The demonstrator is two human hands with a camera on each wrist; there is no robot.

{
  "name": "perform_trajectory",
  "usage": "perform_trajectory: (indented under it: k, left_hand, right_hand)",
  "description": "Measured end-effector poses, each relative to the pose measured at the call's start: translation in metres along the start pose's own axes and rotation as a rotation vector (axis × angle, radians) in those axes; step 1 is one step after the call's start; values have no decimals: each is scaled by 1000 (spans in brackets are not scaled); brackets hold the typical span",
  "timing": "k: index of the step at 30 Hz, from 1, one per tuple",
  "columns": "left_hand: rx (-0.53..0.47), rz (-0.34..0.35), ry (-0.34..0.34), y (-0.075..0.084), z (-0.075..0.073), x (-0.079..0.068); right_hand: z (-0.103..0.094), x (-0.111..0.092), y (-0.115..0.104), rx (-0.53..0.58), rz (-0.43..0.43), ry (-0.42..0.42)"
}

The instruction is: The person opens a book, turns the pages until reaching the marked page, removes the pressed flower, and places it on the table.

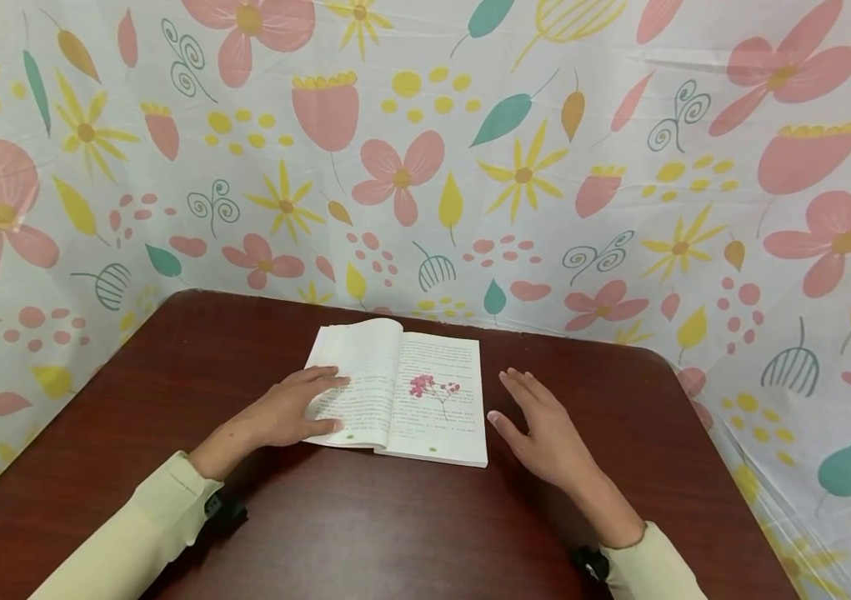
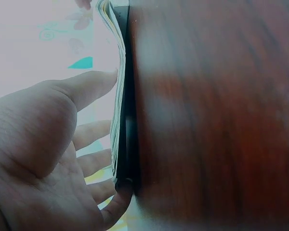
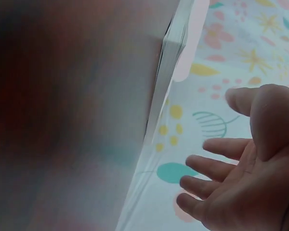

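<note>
An open book (image 1: 433, 429) with printed text lies on the dark table. On its right page is a small pink-red flower sprig (image 1: 436, 390); whether it is pressed or printed I cannot tell. My left hand (image 1: 286, 408) rests on the left page near its outer edge, fingers and thumb extended. In the left wrist view the thumb and fingers of that hand (image 2: 53, 139) touch the page side of the book (image 2: 116, 96). To the right of the book, apart from it, my right hand (image 1: 545, 429) hovers with fingers spread and nothing in it.
The reddish-brown wooden table (image 1: 365, 533) has rounded far corners. A white floral curtain (image 1: 425, 250) hangs right behind it and along both sides. Black wrist straps (image 1: 224, 507) sit under both pale sleeves (image 1: 132, 525).
</note>
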State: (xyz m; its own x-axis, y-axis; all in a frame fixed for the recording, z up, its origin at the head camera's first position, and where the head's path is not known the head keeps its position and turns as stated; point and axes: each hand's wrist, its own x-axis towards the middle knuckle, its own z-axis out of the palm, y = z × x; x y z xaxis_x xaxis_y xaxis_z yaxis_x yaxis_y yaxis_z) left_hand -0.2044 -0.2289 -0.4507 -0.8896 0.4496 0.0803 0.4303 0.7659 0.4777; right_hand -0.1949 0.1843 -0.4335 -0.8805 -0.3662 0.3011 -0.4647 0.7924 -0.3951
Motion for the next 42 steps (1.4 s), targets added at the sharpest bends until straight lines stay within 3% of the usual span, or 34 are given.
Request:
perform_trajectory:
  k: [11,21,33,42]
  left_hand:
    - [2,-9,-10,0,-2,-1]
    - [-11,-3,-15,1,-1,-2]
    - [-12,-8,-18,1,0,0]
    - [-1,-10,-25,2,0,-1]
  right_hand:
    - [20,30,-17,23,70,-79]
    - [37,56,-36,51,226,-204]
    - [37,64,-39,-6,336,-206]
    - [36,62,-37,-7,339,-217]
